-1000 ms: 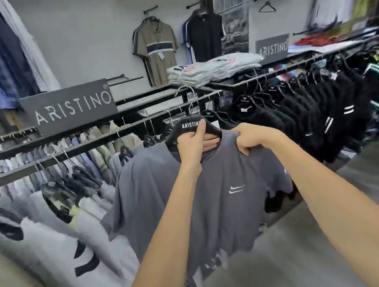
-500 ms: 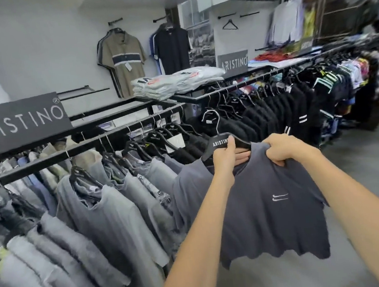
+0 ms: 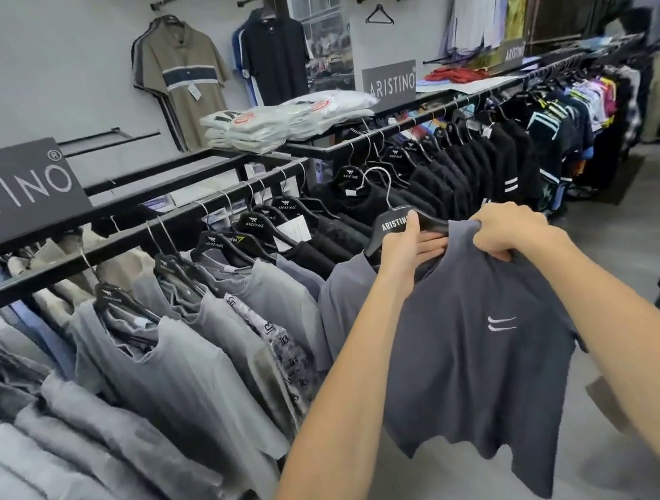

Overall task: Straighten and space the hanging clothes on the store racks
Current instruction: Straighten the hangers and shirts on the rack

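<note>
Left hand [image 3: 409, 249] grips the black plastic ARISTINO hanger [image 3: 392, 223] at the neck: thumb over the top, fingers curled underneath inside the collar. Right hand [image 3: 513, 230] pinches a bunch of the dark grey short-sleeve t-shirt [image 3: 474, 357] at its shoulder. Shirt is held clear of the black metal rail [image 3: 195, 219], hook below it.

- Tee [image 3: 474, 357]: matt dark grey cloth.
- Hanger [image 3: 393, 225]: glossy black plastic, shiny metal hook.
- Rail [image 3: 124, 243]: matt black metal.
- Sign [image 3: 8, 190]: matt dark board.
</note>
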